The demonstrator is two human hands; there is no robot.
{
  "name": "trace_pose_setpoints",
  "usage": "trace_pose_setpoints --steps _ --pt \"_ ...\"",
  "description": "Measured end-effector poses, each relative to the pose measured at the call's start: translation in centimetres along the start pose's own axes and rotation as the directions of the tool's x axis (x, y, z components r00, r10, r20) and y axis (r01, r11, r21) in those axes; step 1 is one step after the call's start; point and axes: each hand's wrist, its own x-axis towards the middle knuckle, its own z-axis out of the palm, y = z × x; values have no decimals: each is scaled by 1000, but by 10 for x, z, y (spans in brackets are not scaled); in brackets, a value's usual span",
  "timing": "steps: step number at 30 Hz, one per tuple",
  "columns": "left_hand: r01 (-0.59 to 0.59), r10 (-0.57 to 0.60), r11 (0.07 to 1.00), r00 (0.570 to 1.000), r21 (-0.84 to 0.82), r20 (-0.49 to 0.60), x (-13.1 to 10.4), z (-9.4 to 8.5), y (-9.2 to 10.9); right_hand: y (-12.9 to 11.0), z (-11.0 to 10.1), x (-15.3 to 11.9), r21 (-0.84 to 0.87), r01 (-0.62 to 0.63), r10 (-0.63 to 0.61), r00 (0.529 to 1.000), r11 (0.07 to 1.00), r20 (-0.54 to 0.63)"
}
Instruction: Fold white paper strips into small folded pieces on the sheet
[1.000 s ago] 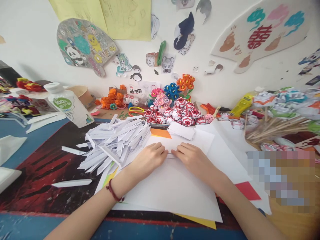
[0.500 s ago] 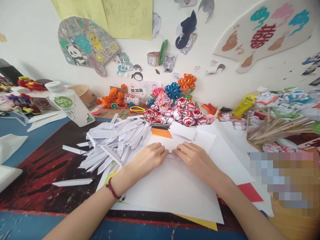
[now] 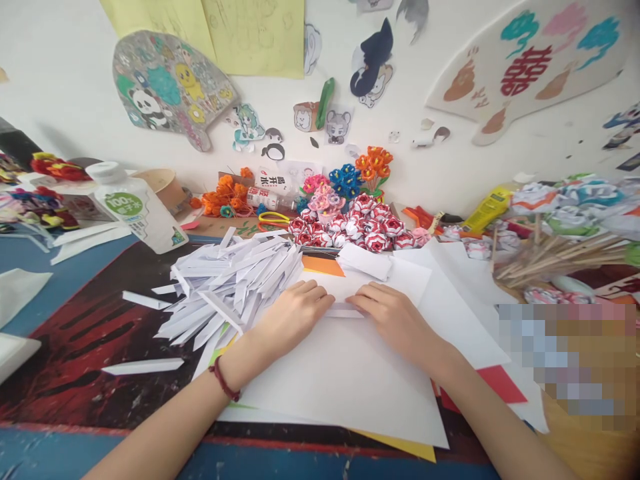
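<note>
Between my hands lies a small piece of white paper (image 3: 341,307) with a folded strip along its near edge. My left hand (image 3: 300,312) grips its left end with curled fingers. On the right end, my right hand (image 3: 383,308) presses with its fingers together; the thumbs are mostly hidden. Under it is a stack of large white sheets (image 3: 350,380), with yellow and green edges showing below. Left of my left hand is a heap of narrow folded white paper strips (image 3: 235,280). One loose folded strip (image 3: 143,366) rests apart on the dark mat.
Red-and-white paper flowers (image 3: 363,227) and colored craft flowers stand behind the paper. A white bottle (image 3: 137,207) stands at the left rear. Wooden sticks (image 3: 555,257) lie at the right. A red sheet (image 3: 501,385) sticks out beside my right forearm. Painted fans hang on the wall.
Both hands stay at the small paper with only slight finger shifts. More of the folded strip shows between them now. The view has shifted very slightly.
</note>
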Motion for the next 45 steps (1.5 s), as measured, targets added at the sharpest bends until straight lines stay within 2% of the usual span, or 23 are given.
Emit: trace_pose_setpoints --steps 10,16,25,35,40,45 --pt "47 -49 998 999 -50 -19 2 1 -1 6 4 2 158 -123 126 992 980 -10" --pt "58 -60 996 998 -73 -33 2 3 -3 5 6 2 203 -142 147 989 969 -13" --pt "19 -22 992 1000 -125 -19 -1 2 -3 7 6 0 123 -6 8 1000 992 -12" --pt "-16 16 999 1000 -37 13 -1 1 -2 8 4 1 47 111 -110 994 993 -21" --pt "-86 86 996 996 5 8 -1 2 -3 7 5 1 -13 161 -161 986 987 -37" --pt "-162 162 980 987 114 8 -1 1 -3 5 3 1 -27 175 -175 984 984 -15"
